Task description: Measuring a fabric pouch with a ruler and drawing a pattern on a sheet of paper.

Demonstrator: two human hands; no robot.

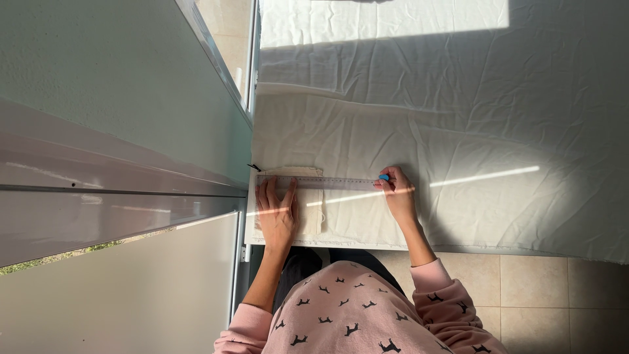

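My left hand [276, 213] lies flat with fingers spread on a beige pattern piece [309, 216] and on the left end of a long clear ruler [327, 183]. The ruler lies across white fabric [419, 131] spread on a table. My right hand [397, 194] pinches a small blue chalk [384, 177] at the ruler's right end, its tip against the ruler's edge.
A window frame and wall [131, 151] run along the left side of the table. Tiled floor [544, 288] shows below the fabric's near edge. Sunlight falls in bands across the far fabric. My pink sleeves and patterned top [341, 308] fill the bottom.
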